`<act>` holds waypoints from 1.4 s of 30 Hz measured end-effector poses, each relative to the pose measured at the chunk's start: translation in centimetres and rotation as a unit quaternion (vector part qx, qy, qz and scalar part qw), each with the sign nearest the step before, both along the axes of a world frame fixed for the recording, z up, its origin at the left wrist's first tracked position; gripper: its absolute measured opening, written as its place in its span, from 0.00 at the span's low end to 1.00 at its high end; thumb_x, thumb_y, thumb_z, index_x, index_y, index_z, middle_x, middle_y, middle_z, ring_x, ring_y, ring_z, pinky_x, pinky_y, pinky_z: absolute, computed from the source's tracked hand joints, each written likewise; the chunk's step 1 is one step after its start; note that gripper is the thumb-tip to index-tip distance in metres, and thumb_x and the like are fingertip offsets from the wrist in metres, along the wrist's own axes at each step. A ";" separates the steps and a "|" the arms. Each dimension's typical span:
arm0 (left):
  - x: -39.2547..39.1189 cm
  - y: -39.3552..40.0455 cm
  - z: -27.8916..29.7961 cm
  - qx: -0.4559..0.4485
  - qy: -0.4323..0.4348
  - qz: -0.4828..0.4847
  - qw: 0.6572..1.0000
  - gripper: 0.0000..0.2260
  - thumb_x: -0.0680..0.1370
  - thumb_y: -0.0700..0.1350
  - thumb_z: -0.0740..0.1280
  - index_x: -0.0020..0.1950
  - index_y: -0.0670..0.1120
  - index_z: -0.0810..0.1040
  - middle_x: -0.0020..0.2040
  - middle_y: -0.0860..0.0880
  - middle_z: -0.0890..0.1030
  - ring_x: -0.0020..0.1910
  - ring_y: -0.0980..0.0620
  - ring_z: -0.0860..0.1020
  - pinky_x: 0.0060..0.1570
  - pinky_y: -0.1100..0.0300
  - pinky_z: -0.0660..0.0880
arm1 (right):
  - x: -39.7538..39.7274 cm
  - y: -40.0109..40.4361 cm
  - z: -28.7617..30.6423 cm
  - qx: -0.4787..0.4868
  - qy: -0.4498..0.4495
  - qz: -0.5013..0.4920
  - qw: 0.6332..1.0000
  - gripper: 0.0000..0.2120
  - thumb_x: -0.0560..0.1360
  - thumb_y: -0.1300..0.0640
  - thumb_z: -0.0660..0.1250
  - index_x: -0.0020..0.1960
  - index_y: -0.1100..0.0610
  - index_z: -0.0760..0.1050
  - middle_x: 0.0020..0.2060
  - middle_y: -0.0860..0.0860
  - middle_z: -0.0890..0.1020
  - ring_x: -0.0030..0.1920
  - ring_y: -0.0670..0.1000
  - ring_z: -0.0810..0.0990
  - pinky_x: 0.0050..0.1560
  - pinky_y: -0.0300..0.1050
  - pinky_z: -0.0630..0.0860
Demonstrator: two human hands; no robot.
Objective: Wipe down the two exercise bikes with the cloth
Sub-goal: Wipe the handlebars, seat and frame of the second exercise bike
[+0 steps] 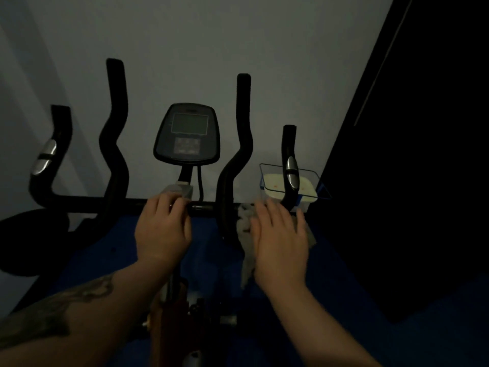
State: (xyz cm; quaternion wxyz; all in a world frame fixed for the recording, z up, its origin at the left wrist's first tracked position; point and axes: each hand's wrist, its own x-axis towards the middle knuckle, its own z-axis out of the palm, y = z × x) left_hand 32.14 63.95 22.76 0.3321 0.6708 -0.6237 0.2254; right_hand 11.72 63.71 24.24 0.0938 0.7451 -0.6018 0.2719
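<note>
An exercise bike stands in front of me in a dim room, its black handlebar [116,160] branching into several curved grips around a grey console [186,133]. My left hand [162,229] grips the horizontal crossbar just below the console mount. My right hand [280,237] lies flat with straight fingers on a pale cloth [244,226], pressing it against the right end of the crossbar by the outer right grip [289,165]. The cloth hangs down under the palm. Only one bike is clearly in view.
A pale wall stands close behind the handlebar. A clear container with a white lid [304,190] sits behind the right grip. A dark panel [423,154] fills the right side. Blue floor [105,250] lies below, and a dark rounded shape [29,239] is at left.
</note>
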 end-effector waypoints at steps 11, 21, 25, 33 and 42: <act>-0.6 0.2 0.0 0.010 -0.003 0.033 0.999 0.10 0.69 0.37 0.72 0.50 0.39 0.80 0.52 0.38 0.78 0.49 0.40 0.70 0.40 0.49 0.72 | -1.6 1.6 -1.1 -0.058 -0.004 0.013 0.998 0.20 0.80 0.50 0.52 0.67 0.53 0.73 0.61 0.52 0.78 0.57 0.53 0.75 0.51 0.49 0.73; -0.7 0.3 0.1 0.017 0.006 0.031 0.999 0.11 0.70 0.37 0.71 0.51 0.40 0.79 0.53 0.39 0.77 0.50 0.40 0.71 0.41 0.50 0.72 | -1.6 -0.1 -0.5 -0.040 -0.015 -0.019 0.999 0.17 0.80 0.48 0.52 0.55 0.54 0.76 0.44 0.51 0.79 0.42 0.53 0.76 0.33 0.44 0.67; -0.4 0.2 0.0 0.009 0.008 0.023 1.000 0.12 0.69 0.37 0.72 0.52 0.40 0.80 0.53 0.38 0.77 0.51 0.39 0.72 0.41 0.49 0.73 | -1.7 -0.1 -0.6 -0.040 -0.007 0.012 0.999 0.15 0.80 0.51 0.55 0.58 0.55 0.75 0.47 0.52 0.78 0.44 0.53 0.76 0.35 0.45 0.69; -0.5 0.3 0.1 0.020 0.020 0.021 0.999 0.12 0.69 0.37 0.71 0.52 0.40 0.80 0.55 0.39 0.77 0.52 0.39 0.72 0.41 0.48 0.73 | 0.6 3.5 -1.3 0.011 -0.510 -0.038 0.859 0.15 0.81 0.56 0.57 0.67 0.51 0.70 0.60 0.47 0.73 0.60 0.46 0.72 0.53 0.34 0.70; -0.4 0.2 0.0 0.021 0.020 0.015 0.999 0.12 0.70 0.37 0.71 0.52 0.40 0.79 0.55 0.39 0.77 0.53 0.39 0.71 0.40 0.48 0.73 | -2.3 1.1 0.4 0.142 -0.384 -0.077 0.909 0.15 0.79 0.40 0.54 0.50 0.50 0.71 0.44 0.47 0.75 0.50 0.49 0.70 0.51 0.48 0.68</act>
